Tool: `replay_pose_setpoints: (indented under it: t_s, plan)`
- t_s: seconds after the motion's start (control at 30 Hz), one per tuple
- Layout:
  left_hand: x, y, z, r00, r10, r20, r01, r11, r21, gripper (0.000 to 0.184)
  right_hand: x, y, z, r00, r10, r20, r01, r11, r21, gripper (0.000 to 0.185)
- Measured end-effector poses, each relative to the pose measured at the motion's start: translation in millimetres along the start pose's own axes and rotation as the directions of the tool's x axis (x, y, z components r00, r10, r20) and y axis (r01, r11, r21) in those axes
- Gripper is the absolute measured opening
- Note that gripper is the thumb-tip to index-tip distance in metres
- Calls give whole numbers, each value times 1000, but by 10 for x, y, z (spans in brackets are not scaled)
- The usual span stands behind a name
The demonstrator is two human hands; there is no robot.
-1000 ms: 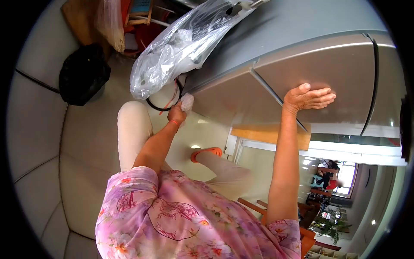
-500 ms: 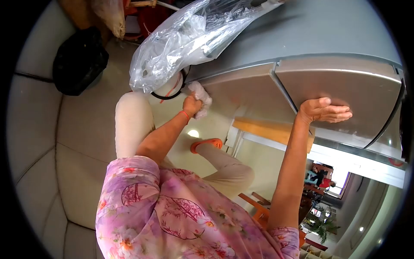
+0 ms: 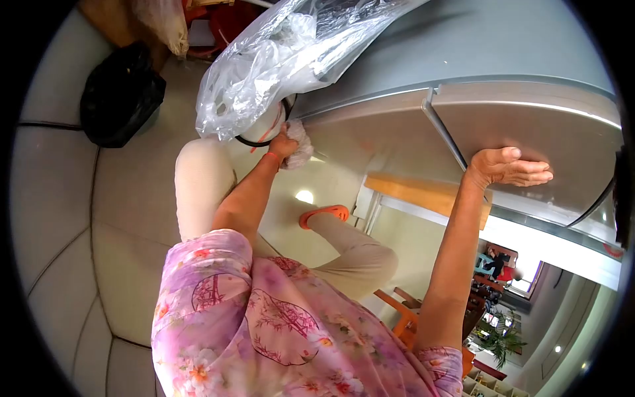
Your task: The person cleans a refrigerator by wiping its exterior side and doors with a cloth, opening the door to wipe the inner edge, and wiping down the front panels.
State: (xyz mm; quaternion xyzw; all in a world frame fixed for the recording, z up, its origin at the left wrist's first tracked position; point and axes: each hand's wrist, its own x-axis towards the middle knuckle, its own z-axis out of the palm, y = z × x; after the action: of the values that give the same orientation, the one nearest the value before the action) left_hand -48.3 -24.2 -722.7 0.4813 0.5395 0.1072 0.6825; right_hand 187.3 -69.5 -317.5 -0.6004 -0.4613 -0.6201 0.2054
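Observation:
My left hand [image 3: 284,143], with a red band at the wrist, is closed around a crumpled pale cloth [image 3: 299,147]. It is at the lower end of a metallic refrigerator door [image 3: 370,129], close beside a white round container [image 3: 263,127] with a dark rim. Clear plastic sheeting [image 3: 264,79] hangs over part of that container. My right hand [image 3: 508,167] lies against the other refrigerator door [image 3: 529,129], fingers stretched out and holding nothing.
A black bag [image 3: 122,96] covers a bin on the tiled floor [image 3: 132,192] to the left. An orange shoe [image 3: 324,215] is on my foot below the doors. Wooden furniture [image 3: 397,311] and a potted plant [image 3: 503,337] stand at lower right.
My left hand has moved slightly up and left with the cloth, closer to the white container. My right hand stays against the door while the view shifts a little.

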Motion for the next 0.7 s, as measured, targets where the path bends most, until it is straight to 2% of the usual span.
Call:
replay_pose_setpoints:
  t_s: [0.07,0.13,0.23,0.27,0.37,0.5,0.63,0.7]
  plan:
    - [287,-236,250,993,105,-44,-99,987,128,86,-2,-1,10,1000,7,-1,-7,1000,1,63]
    - [198,-146,316,993,114,6,-115,993,25,87,3,4,9,1000,30,6,-30,1000,5,64]
    - [-6,-12,372,993,112,42,-93,943,-320,90,6,-10,3,999,38,2,-38,999,35,65]
    - [-113,54,347,985,159,61,-122,911,-395,90,-4,1,10,999,42,3,-42,998,37,65]
    - [-340,245,414,983,143,111,-51,810,-584,90,-12,38,49,999,48,-13,-48,998,36,65]
    - [-580,504,491,984,166,61,-95,787,-610,91,-13,39,33,999,34,-19,-34,999,41,65]
    - [-961,919,417,948,315,39,-233,772,-592,87,-22,59,72,998,20,-60,-18,999,33,65]
    - [-1178,1196,293,879,475,26,-397,763,-510,84,-15,5,31,997,64,-45,-61,996,63,65]
